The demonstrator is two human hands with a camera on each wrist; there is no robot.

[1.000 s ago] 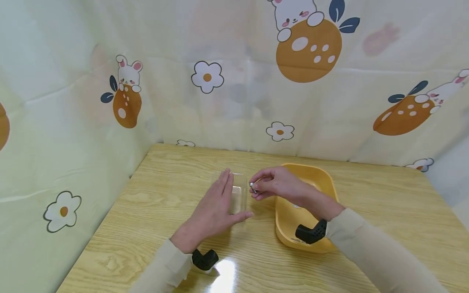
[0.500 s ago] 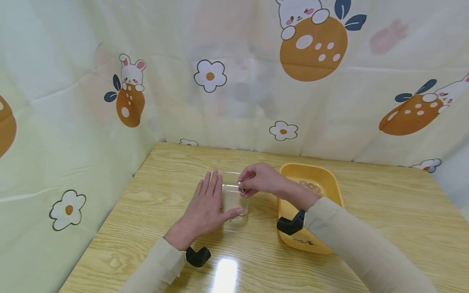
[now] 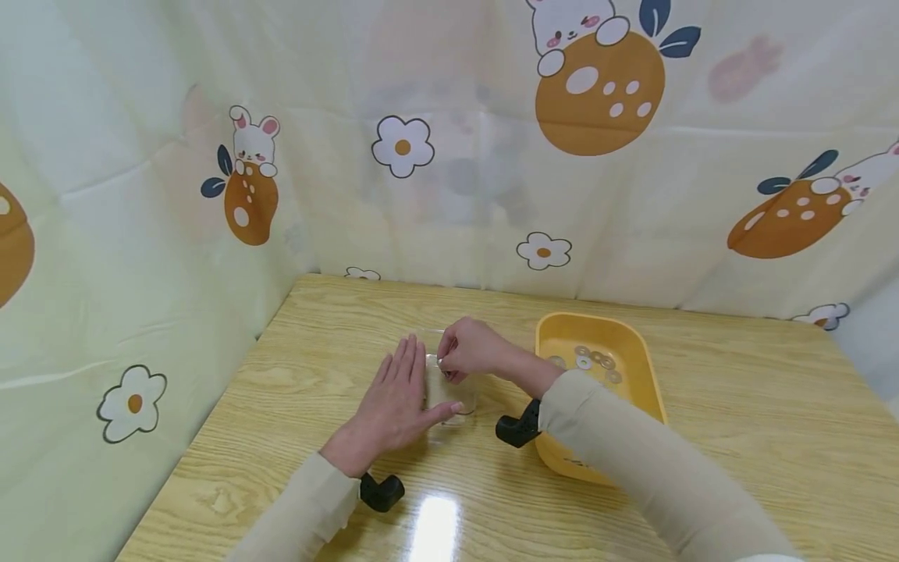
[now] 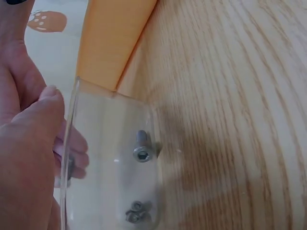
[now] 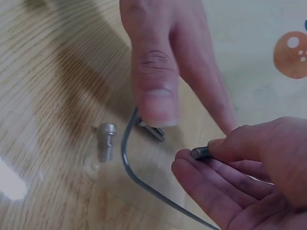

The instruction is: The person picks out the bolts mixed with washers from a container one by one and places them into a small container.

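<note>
My left hand [image 3: 389, 406] lies with straight fingers along the left side of a clear plastic box [image 3: 460, 410], its thumb stretched across the near end. Over the box, my right hand [image 3: 469, 350] pinches a small metal bolt [image 5: 201, 153] between thumb and fingers. In the right wrist view the left thumb [image 5: 156, 105] overlaps the box's rim. A socket-head bolt [image 4: 142, 146] rests in the box, with smaller metal pieces [image 4: 136, 213] nearer in the left wrist view.
An orange basket [image 3: 649, 375] stands right of the box, partly behind the right sleeve. Several flat washers [image 3: 597, 357] lie in it, with small dark pieces [image 3: 577, 462] at its near end. A patterned curtain [image 3: 449, 195] hangs behind the wooden table [image 3: 281, 406].
My right hand has moved left from the basket's edge to over the clear box, carrying the bolt. More of the washers in the basket now show. My left hand has shifted slightly left.
</note>
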